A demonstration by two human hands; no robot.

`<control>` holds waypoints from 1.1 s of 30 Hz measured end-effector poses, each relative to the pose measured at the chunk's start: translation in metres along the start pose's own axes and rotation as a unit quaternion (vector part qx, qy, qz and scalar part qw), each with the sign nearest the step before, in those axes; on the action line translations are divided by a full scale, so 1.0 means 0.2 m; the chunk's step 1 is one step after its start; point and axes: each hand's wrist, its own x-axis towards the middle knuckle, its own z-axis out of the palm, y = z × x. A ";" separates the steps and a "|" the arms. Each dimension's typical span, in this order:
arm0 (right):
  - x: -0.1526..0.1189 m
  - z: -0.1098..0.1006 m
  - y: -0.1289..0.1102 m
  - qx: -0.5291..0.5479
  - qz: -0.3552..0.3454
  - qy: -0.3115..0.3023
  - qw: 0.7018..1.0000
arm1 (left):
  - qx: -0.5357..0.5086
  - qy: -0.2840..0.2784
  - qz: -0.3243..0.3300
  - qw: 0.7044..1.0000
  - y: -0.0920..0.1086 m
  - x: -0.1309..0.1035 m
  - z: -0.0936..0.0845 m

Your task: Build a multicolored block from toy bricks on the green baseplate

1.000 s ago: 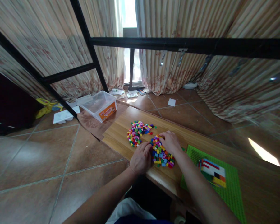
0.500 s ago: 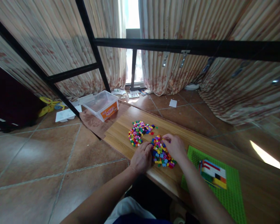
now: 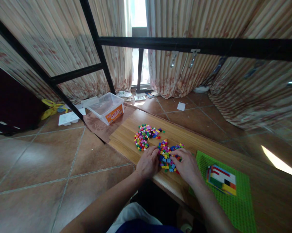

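Your half-curled left grip likely fences the bricks between it and your half-curled right grip; any hold is unclear.

Plastic bricks, smooth wooden table

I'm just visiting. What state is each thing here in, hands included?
Nearer brick pile: loose, spread out
Farther brick pile: loose, curved
Left hand: fingers curled at the nearer pile's edge; grip unclear
Right hand: fingers bent over the nearer pile; grip unclear
Green baseplate: flat on the table
Brick build: put together, on the baseplate
Clear bin: upright, open-topped
Curtains: parted at a bright gap
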 end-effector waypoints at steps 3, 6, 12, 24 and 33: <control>-0.08 0.03 -0.02 -0.049 -0.020 -0.011 0.999 | 0.003 0.001 0.000 1.000 0.00 0.00 0.00; -0.12 0.07 -0.04 -0.074 -0.030 0.008 0.997 | 0.008 0.001 -0.001 1.000 0.00 0.00 -0.01; -0.10 0.10 -0.08 -0.102 -0.022 0.023 0.994 | 0.005 -0.006 0.000 1.000 0.01 0.00 -0.01; -0.17 0.09 -0.10 -0.071 -0.044 0.094 0.992 | 0.031 0.008 0.007 0.999 -0.01 0.00 0.00; -0.66 -0.14 0.21 -0.117 0.043 0.246 0.961 | 0.038 0.027 0.021 0.999 -0.03 0.02 0.01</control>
